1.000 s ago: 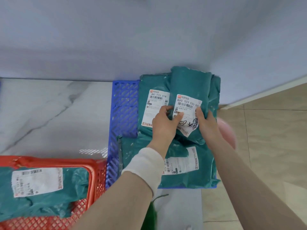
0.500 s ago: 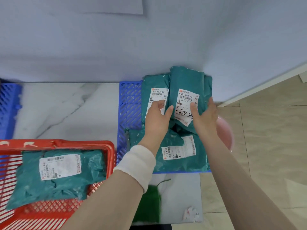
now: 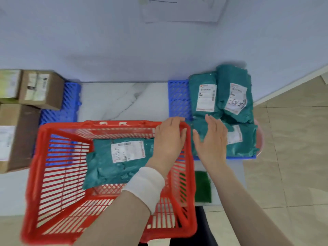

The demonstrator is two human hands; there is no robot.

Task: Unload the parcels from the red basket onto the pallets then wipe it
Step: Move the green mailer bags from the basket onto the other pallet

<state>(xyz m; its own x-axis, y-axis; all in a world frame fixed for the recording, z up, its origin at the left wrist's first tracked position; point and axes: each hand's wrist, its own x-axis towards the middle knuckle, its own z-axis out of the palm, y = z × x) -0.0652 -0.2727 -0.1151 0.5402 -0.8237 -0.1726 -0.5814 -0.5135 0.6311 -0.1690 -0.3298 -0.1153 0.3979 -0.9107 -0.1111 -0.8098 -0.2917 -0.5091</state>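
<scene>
A red plastic basket [image 3: 53,174] sits in front of me with one teal parcel [image 3: 110,167] lying flat inside, white label up. My left hand [image 3: 168,139], with a white wrist wrap, hovers open over the basket's far right corner, holding nothing. My right hand [image 3: 211,139] is open with spread fingers just right of the basket, in front of the right blue pallet [image 3: 178,100]. On that pallet several teal parcels [image 3: 205,96] lie stacked, labels up.
A second blue pallet [image 3: 69,103] at the left carries brown cardboard boxes [image 3: 39,89]. A green cloth [image 3: 203,186] lies on the floor right of the basket. A pink basin [image 3: 260,137] shows behind the right pallet. A wall runs along the back.
Both hands let go of the labelled teal parcel on the right pallet and drew back towards the basket. The view swung left and down, showing the whole basket and the left pallet.
</scene>
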